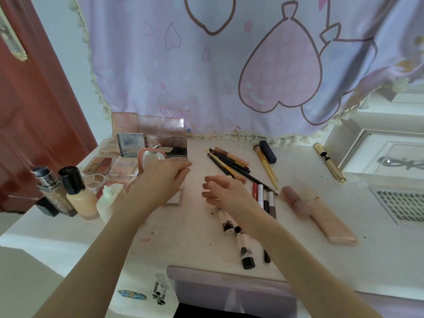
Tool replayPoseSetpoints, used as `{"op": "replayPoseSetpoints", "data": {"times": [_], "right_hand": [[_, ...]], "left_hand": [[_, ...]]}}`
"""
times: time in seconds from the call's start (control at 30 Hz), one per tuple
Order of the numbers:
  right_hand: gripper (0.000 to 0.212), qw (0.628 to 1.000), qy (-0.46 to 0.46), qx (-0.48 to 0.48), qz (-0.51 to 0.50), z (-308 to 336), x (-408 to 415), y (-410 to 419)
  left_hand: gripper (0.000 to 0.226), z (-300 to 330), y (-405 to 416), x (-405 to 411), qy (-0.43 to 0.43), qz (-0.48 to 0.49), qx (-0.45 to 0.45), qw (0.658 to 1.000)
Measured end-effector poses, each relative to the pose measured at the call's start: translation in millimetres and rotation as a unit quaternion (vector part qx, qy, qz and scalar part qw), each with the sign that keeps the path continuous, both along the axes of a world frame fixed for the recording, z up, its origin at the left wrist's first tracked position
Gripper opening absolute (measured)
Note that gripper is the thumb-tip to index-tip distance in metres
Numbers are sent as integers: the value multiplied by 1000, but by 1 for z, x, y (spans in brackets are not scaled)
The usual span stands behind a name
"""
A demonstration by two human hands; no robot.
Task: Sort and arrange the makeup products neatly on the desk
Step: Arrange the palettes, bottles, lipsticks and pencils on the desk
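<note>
head: pencils (229, 162) fanned, tips rear-left

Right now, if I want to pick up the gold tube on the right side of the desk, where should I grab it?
Pinch the gold tube around its middle, coming straight down from above. It lies flat on the desk, slanted, with bare space along both long sides, so your finger and thumb can go on either side. The ends are narrower and would probably let it tip.

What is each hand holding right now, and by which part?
Neither hand visibly holds anything. The left hand hovers with loosely bent fingers by the pink compact; the right hand hangs loosely curled above the lip tubes.
</note>
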State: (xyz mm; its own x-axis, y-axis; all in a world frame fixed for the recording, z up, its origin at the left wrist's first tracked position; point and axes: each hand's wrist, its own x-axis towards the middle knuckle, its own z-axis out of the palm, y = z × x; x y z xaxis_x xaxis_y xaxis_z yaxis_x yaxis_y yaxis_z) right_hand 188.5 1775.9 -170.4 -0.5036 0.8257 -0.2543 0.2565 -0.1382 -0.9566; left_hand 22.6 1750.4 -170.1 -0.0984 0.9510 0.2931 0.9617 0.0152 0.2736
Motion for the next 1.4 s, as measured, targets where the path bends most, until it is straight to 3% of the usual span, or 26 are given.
{"op": "replayPoseSetpoints", "data": {"times": [0.13,0.3,0.43,0.57,0.63,0.73,0.83,0.93,1.03,1.1,1.2,1.3,1.4], "right_hand": [[27,988,-25,146,-42,9,50,2],[19,929,-172,287,-161,2,130,8],[39,875,-319,296,-213,-17,176,10],[74,841,-464,239,-141,-26,191,5],[75,838,-470,240,-141,-32,190,5],[56,833,-458,263,-166,-35,190,10],[48,856,-399,260,-199,-37,194,14],[50,895,-283,263,-223,-32,202,14],[49,910,-210,319,-163,-23,203,12],[41,925,-158,322,-127,-12,200,9],[15,970,-43,231,-56,6,194,7],[42,991,123,51,-5,20,190,9],[45,977,204,-46,-53,31,174,14]], "left_hand": [[37,-4,-13,47,-63,-67,-10,996],[40,-17,-15,107,-90,-153,3,984],[37,-21,-1,137,-73,-196,16,978],[35,-20,21,161,-51,-228,20,972],[33,-22,31,170,-40,-244,14,969],[34,-24,41,178,-21,-242,-4,970],[36,-22,44,181,-41,-231,-3,972],[40,-11,42,181,-151,-219,-14,964],[40,1,41,179,-287,-190,-30,938],[29,8,38,179,-322,-191,-8,927],[11,17,27,171,-266,-222,81,935],[26,23,18,153,-180,-259,84,945],[37,27,12,138,-165,-240,99,952]]}}
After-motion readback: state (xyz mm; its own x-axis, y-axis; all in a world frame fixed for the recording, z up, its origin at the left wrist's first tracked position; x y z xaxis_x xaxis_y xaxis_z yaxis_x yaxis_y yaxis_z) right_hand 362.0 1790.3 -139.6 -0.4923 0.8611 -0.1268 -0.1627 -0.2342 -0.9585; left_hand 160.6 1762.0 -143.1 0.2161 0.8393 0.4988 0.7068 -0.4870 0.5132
